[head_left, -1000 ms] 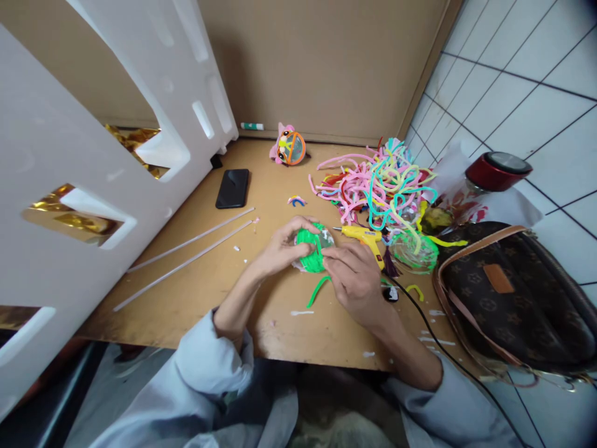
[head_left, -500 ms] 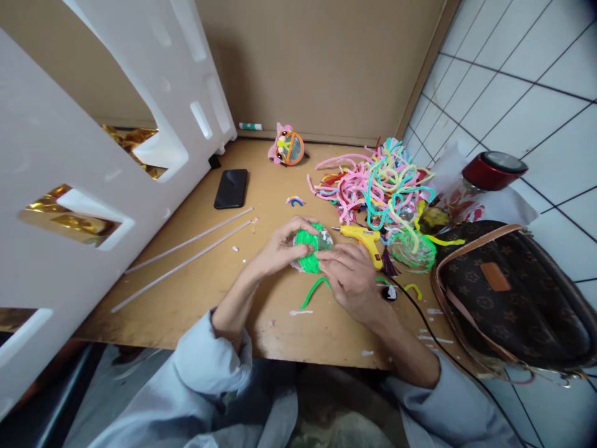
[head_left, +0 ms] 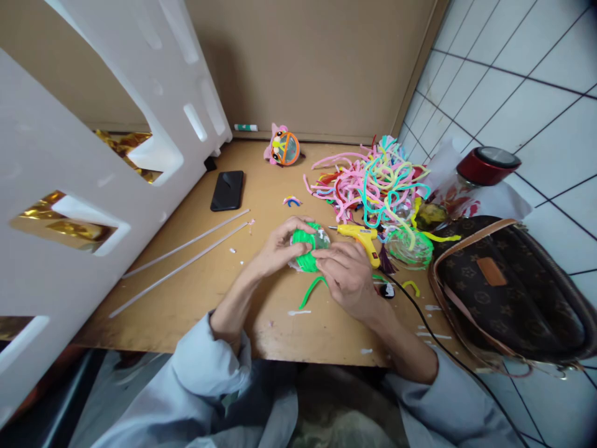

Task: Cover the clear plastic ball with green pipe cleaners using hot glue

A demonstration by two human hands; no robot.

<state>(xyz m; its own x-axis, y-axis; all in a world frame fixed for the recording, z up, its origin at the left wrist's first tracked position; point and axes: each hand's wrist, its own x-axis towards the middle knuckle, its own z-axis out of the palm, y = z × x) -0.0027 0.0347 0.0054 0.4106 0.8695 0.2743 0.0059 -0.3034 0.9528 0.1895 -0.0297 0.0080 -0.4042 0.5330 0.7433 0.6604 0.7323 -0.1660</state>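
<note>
Near edge: pale wooden tabletop (head_left: 196, 298), speckled with white glue drips. Right hand (head_left: 347, 277), fingers curled, pinching the bright green pipe-cleaner-wrapped round object (head_left: 305, 249) at its right side; a loose green strand trails toward the near edge. Left hand (head_left: 280, 246), fingers bent around the same object, cupping it from the left. Object sits at table centre, between both hands. Just right: yellow hot-glue gun (head_left: 361, 238), lying flat. Far left: black phone (head_left: 227, 190), two clear glue sticks (head_left: 186, 256). Far right: tangled heap of multicoloured pipe cleaners (head_left: 373, 183).
</note>
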